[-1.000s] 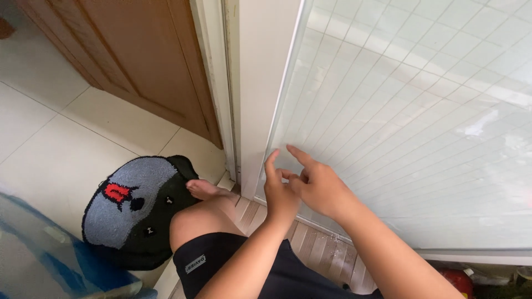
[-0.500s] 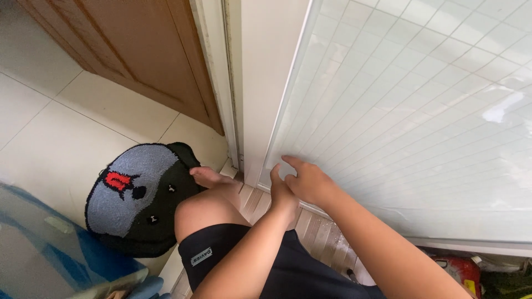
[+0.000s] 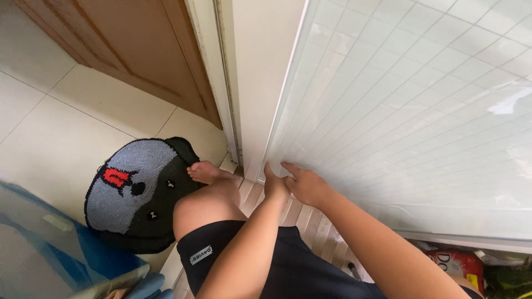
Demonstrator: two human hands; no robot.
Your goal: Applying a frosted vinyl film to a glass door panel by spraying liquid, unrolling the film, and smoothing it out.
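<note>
Both hands meet low against the white gridded panel (image 3: 404, 111), near its bottom left corner, just right of centre in the view. The left hand (image 3: 275, 187) stands edge-on with its fingers pointing up toward 12 o'clock, pressed against the panel's left edge; whether the fingertips hook around that edge cannot be told from here. The right hand (image 3: 306, 185) lies just beside it at 3 o'clock, touching it, fingers stretched out flat and unclenched toward 10 o'clock, index finger laid on the panel surface. Neither hand grasps a loose thing.

The panel fills the upper right of the view, from 12 to 4 o'clock, leaning beside a white door frame (image 3: 224, 83). A brown wooden door (image 3: 127, 44) sits at 11 o'clock. At 8 o'clock of the hands a round grey and black mat (image 3: 130, 191) (with a red patch on it) lies on the pale tiled floor (image 3: 50, 127), and a bare foot (image 3: 206, 171) rests at its right rim. A blue plastic bin (image 3: 50, 249) shows at 8 o'clock, bottom left.
</note>
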